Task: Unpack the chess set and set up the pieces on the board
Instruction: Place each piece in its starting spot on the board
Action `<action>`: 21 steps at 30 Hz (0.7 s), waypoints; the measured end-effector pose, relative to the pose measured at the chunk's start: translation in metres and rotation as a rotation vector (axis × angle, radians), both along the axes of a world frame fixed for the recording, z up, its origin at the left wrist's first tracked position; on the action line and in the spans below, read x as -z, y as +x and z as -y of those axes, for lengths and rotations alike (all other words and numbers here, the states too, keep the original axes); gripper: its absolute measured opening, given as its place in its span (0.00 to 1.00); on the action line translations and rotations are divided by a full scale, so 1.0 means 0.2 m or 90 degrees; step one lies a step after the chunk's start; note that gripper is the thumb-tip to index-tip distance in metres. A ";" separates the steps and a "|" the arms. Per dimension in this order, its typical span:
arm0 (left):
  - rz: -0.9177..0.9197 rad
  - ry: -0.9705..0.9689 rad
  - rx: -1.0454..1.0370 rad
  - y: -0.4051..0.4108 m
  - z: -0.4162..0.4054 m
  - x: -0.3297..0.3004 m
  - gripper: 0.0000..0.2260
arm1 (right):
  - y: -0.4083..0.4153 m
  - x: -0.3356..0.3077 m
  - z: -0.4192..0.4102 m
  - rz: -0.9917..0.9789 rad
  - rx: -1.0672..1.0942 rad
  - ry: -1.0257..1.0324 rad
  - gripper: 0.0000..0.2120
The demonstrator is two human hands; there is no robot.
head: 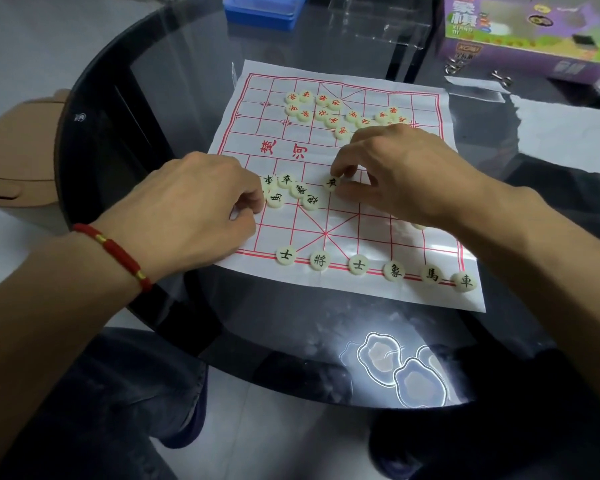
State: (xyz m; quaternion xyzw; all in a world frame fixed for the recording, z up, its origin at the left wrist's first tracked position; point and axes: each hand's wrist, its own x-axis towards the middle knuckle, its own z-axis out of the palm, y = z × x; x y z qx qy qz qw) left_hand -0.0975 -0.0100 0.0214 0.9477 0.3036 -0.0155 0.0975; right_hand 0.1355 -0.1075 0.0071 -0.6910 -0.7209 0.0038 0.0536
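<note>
A white paper board (357, 237) with a red grid lies on the dark glass table. Several black-lettered round pieces (394, 271) stand in a row along its near edge. A loose cluster of black-lettered pieces (300, 190) lies left of centre. Red-lettered pieces (329, 112) are heaped at the far side. My right hand (406, 174) pinches one black-lettered piece (332, 183) between thumb and forefinger near the board's middle. My left hand (194, 202) rests at the board's left edge, fingers curled beside the cluster; whether it holds a piece is hidden.
A blue box (262, 10) sits at the far edge of the round table (118, 140). A purple carton (530, 32) stands at the far right, with metal clips (499, 77) in front of it. A cardboard box (18, 157) is at the left, off the table.
</note>
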 end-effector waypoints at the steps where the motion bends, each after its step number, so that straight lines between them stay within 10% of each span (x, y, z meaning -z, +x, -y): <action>1: -0.002 0.000 -0.001 0.00 0.00 0.00 0.10 | 0.00 0.00 0.00 -0.001 0.000 -0.001 0.14; 21: 0.064 -0.014 -0.029 -0.03 -0.02 -0.04 0.07 | -0.16 -0.03 0.03 -0.009 -0.063 0.037 0.15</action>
